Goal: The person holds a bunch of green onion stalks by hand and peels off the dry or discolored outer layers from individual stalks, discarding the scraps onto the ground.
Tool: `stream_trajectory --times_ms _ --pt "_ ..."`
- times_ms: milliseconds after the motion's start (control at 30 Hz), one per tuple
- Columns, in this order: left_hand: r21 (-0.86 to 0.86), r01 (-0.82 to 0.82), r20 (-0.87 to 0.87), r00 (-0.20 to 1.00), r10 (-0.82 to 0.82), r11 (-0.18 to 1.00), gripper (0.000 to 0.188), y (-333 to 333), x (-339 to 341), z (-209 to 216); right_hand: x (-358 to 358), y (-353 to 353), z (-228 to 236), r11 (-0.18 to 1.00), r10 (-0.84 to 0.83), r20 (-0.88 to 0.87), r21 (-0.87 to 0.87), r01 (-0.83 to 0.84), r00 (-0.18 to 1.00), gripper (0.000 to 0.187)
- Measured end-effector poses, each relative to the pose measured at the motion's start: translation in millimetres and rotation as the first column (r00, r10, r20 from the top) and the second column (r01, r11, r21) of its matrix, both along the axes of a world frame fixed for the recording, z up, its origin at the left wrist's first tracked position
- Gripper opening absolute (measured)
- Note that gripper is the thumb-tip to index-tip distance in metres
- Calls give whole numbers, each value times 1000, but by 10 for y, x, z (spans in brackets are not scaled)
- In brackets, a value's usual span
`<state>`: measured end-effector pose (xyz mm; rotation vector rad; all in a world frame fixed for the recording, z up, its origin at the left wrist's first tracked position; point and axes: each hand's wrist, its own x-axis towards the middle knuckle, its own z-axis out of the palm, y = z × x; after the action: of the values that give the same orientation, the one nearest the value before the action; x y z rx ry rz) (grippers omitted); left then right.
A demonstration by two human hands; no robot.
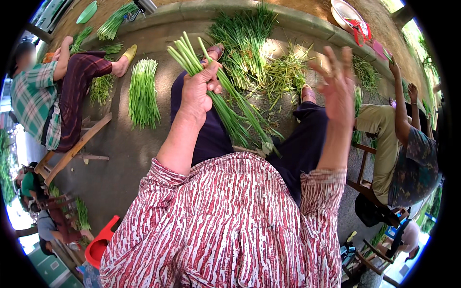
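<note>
My left hand (196,93) is closed around a bunch of chives (224,111), above my lap. Their pale, thick stem ends point up and away to the left, and the thin green tips hang down between my knees. Raised on the right, my right hand (339,89) has its fingers apart and somewhat blurred; nothing shows in it. On the ground past my feet lies a large loose heap of chives (242,41). Beside it, to the right, spread yellowish leaf scraps (287,74). A neatly lined-up bundle of chives (143,93) rests left of my knee.
A person in a checked shirt (36,81) sits on a wooden chair (79,144) at left. Another person in a dark patterned shirt (415,163) sits close on the right. A low curb (187,13) runs behind the heap. A red plastic stool (100,242) stands behind me, left.
</note>
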<state>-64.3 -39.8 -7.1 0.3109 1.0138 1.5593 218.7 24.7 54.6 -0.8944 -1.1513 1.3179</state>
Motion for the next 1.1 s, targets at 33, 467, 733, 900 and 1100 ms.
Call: stream_trajectory --times_ms 33,467,733,900,1100 --pt "16 12 42 999 -12 1000 17 23 -28 -26 25 97 -387 992 22 -37 -123 -27 999 57" --pt "64 -189 202 964 173 980 21 5 -564 121 337 48 -1241 942 -57 381 -285 176 923 27" --pt "305 -175 318 945 73 936 17 -126 -1033 172 336 -168 -1071 858 -271 -204 -495 140 941 16" --pt "448 -70 332 939 -94 891 15 -222 -1096 255 367 -298 -1103 882 -191 -379 -471 -12 906 15" --pt "575 28 285 930 -232 818 19 -212 -950 226 201 -375 -914 901 -123 -280 -434 -11 952 14"
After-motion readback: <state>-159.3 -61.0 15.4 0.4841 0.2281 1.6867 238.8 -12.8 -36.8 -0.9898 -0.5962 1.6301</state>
